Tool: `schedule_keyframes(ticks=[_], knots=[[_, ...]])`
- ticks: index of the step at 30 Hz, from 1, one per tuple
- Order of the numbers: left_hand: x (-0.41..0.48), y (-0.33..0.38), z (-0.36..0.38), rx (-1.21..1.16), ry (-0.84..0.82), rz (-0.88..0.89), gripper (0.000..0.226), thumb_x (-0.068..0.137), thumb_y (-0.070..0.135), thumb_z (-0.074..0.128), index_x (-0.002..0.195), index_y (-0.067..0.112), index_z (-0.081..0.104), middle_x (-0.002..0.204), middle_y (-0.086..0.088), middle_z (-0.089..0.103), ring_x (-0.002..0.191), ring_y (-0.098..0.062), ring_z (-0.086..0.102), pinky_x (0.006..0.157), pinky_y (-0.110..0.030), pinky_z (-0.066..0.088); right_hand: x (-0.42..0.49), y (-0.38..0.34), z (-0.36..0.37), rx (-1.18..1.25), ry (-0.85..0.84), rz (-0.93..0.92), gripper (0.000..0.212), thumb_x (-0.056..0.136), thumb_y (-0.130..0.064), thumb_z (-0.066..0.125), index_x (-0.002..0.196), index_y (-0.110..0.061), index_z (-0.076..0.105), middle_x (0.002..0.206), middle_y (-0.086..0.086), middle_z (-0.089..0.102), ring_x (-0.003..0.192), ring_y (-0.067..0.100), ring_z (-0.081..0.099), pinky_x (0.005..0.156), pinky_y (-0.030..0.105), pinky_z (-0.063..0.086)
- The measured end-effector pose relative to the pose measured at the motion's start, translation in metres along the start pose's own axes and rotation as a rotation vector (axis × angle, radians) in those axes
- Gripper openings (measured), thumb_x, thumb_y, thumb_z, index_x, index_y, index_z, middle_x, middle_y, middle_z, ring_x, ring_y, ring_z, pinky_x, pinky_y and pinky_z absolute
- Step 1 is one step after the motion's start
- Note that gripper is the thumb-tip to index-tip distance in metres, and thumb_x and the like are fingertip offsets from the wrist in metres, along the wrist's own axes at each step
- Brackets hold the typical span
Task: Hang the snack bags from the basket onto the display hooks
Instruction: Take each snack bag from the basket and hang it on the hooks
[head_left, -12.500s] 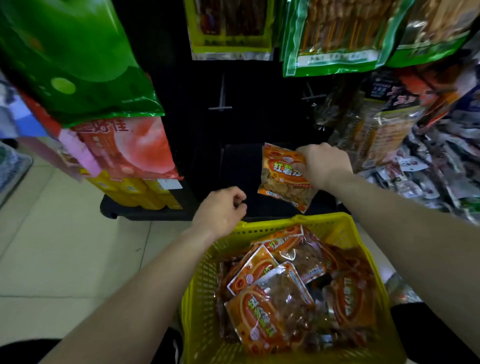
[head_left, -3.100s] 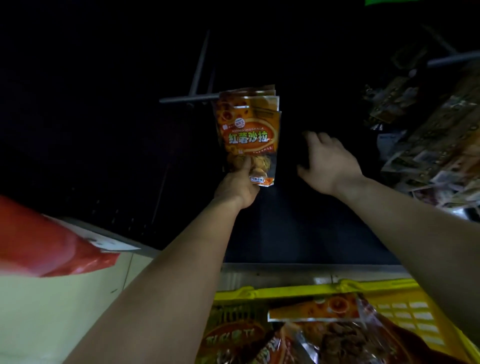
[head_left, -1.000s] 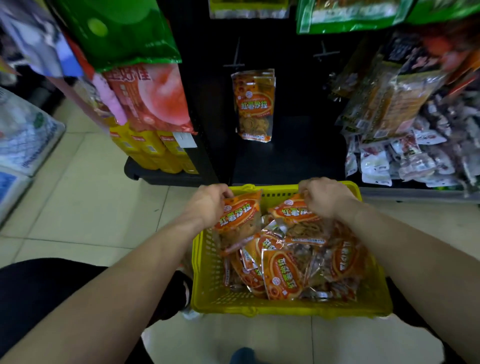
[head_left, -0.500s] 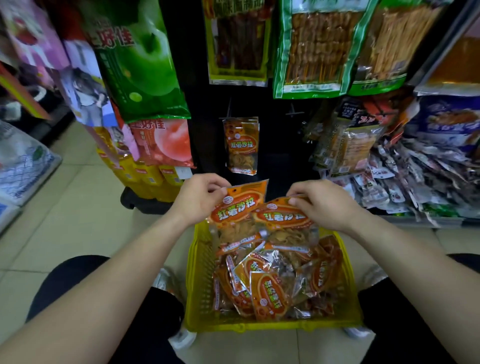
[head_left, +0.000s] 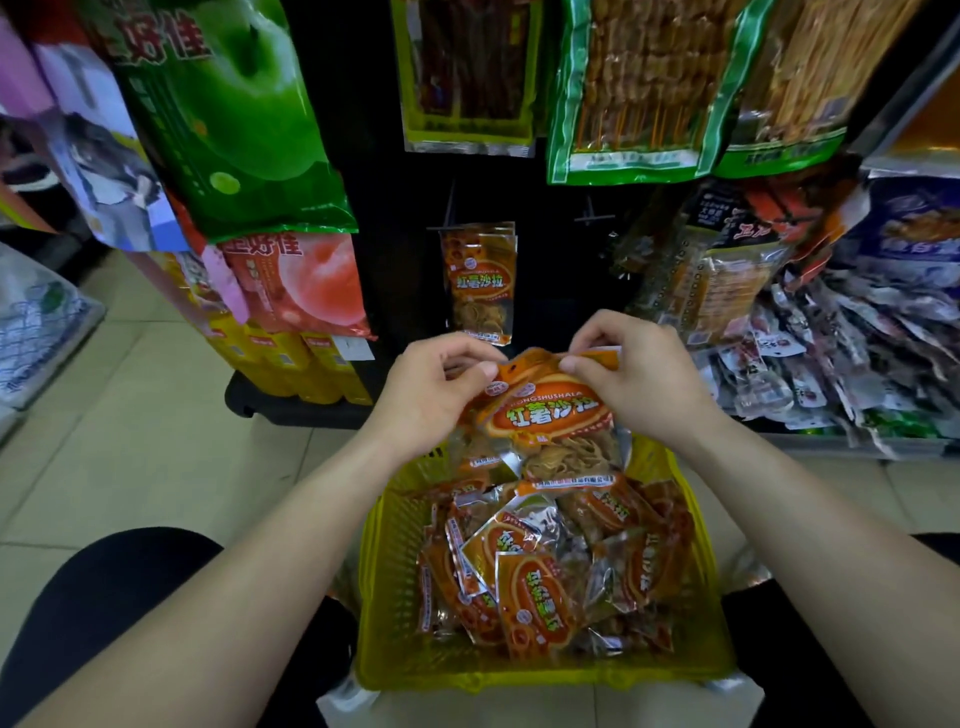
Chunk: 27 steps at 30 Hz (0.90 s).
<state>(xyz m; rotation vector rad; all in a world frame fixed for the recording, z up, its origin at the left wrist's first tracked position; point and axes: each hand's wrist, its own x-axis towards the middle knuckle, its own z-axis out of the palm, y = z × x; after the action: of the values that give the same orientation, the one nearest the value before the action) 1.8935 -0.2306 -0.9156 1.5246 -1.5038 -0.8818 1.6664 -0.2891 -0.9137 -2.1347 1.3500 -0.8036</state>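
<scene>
Left grip (head_left: 431, 395) pinches the upper-left corner of an orange foil snack bag (head_left: 550, 415) between thumb and curled fingers; right grip (head_left: 644, 384) pinches the top edge opposite, so the bag hangs upright between them, long axis vertical, with a second bag (head_left: 475, 460) seemingly tucked behind. Beyond and above both grips, slightly nearer the left one, matching hung bags (head_left: 480, 280) dangle from a thin metal display hook (head_left: 445, 218). Beneath the grips sits the yellow plastic basket (head_left: 384, 545), well filled. Half a second ago each grip held its own bag apart; now the two overlap.
</scene>
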Motion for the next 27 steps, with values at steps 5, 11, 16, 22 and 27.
schedule_keyframes(ticks=[5, 11, 16, 22, 27], knots=[[0.008, -0.001, 0.012, -0.019, -0.013, -0.050, 0.012, 0.098, 0.021, 0.063, 0.099, 0.028, 0.073, 0.094, 0.007, 0.075, 0.093, -0.008, 0.070, 0.080, -0.037, 0.059, 0.008, 0.006, 0.005, -0.014, 0.044, 0.011, 0.028, 0.085, -0.041, 0.072, 0.079, -0.034, 0.045, 0.072, -0.011, 0.057, 0.067, 0.004, 0.056, 0.052, 0.030, 0.039], [0.012, -0.002, 0.020, 0.120, -0.082, -0.023, 0.028, 0.081, 0.040, 0.080, 0.105, 0.035, 0.066, 0.101, 0.016, 0.069, 0.090, 0.003, 0.067, 0.068, -0.016, 0.055, 0.013, 0.010, 0.007, 0.018, 0.050, 0.046, 0.025, 0.084, -0.042, 0.071, 0.090, -0.033, 0.049, 0.081, -0.012, 0.060, 0.073, 0.005, 0.058, 0.055, 0.030, 0.043], [0.017, -0.004, 0.021, 0.183, 0.010, 0.023, 0.023, 0.086, 0.022, 0.076, 0.095, 0.038, 0.063, 0.092, 0.016, 0.067, 0.088, 0.009, 0.063, 0.058, -0.005, 0.046, 0.017, 0.012, 0.006, -0.035, 0.005, 0.062, 0.014, 0.086, -0.046, 0.069, 0.088, -0.034, 0.062, 0.085, -0.013, 0.066, 0.079, 0.011, 0.063, 0.060, 0.032, 0.049], [0.022, 0.001, 0.020, 0.181, 0.037, 0.014, 0.022, 0.092, 0.023, 0.069, 0.088, 0.043, 0.063, 0.094, 0.014, 0.071, 0.085, -0.002, 0.068, 0.057, -0.006, 0.047, 0.018, 0.014, 0.002, -0.089, -0.061, 0.089, 0.014, 0.088, -0.050, 0.065, 0.087, -0.035, 0.065, 0.086, -0.009, 0.069, 0.083, 0.015, 0.064, 0.065, 0.036, 0.052], [0.022, 0.002, 0.022, 0.172, 0.027, -0.005, 0.017, 0.097, 0.024, 0.063, 0.094, 0.040, 0.063, 0.098, 0.012, 0.069, 0.089, -0.004, 0.067, 0.059, -0.008, 0.049, 0.018, 0.013, 0.000, -0.074, -0.175, 0.029, 0.010, 0.092, -0.041, 0.062, 0.087, -0.033, 0.065, 0.092, -0.008, 0.062, 0.089, 0.015, 0.060, 0.076, 0.040, 0.051]])
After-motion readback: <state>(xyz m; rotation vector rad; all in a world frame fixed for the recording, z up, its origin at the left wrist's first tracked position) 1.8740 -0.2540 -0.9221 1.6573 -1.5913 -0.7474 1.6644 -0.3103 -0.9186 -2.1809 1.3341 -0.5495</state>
